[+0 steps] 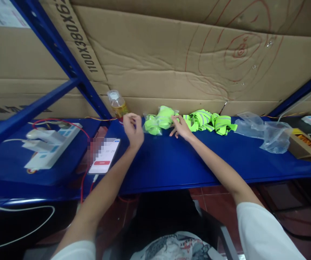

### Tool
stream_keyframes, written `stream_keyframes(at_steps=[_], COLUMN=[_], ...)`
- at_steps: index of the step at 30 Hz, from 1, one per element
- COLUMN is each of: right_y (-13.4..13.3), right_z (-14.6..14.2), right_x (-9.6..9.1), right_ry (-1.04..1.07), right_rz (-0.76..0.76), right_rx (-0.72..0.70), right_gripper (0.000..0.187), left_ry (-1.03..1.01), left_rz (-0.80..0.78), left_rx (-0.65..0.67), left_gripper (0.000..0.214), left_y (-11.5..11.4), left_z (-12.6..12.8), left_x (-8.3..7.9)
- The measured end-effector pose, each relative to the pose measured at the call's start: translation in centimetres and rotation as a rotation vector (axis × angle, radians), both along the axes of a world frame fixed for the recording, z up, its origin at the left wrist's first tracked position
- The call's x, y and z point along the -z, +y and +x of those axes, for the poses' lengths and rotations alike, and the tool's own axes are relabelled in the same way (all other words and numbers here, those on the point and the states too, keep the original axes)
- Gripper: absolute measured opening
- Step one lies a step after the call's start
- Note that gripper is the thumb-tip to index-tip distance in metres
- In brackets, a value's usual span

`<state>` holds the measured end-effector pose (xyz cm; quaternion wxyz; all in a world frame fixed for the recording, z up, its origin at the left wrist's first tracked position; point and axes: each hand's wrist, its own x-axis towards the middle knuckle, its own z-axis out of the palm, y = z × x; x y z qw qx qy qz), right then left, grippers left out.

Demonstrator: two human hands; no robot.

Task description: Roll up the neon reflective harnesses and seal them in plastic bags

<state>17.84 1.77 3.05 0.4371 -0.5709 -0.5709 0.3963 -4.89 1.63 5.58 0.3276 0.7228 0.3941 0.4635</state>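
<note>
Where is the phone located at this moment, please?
In the head view, the phone lies at the left side, between the white power strip and the left forearm, lower in the picture than the left hand.

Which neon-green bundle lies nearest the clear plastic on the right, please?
The rightmost bundle, its end toward the clear plastic; the other bundles lie farther left, closer to the right hand.

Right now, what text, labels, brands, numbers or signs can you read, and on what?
"1100X380X6…": black print on the cardboard strip; its end is cut off.
Phone screen: part pixelated, rest too blurred to quote.
Bottle label, shirt print, paper sheet at upper left: too blurred.
Left cardboard: dark characters, partly hidden, unreadable.
No brand readable.
</note>
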Motion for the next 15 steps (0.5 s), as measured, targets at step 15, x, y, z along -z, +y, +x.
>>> stream_keyframes(at_steps=[15], right_y=[-3.0], right_z=[16.3], right_x=[-2.6], right_ry=[-0.679], right_rz=[0.451], right_rx=[0.605], right_gripper=[0.044], left_ry=[0.752], left_rz=[0.476], left_rx=[-0.046], left_gripper=[0.051], left_y=[0.3], left_z=[2.6], left_x=[6.5])
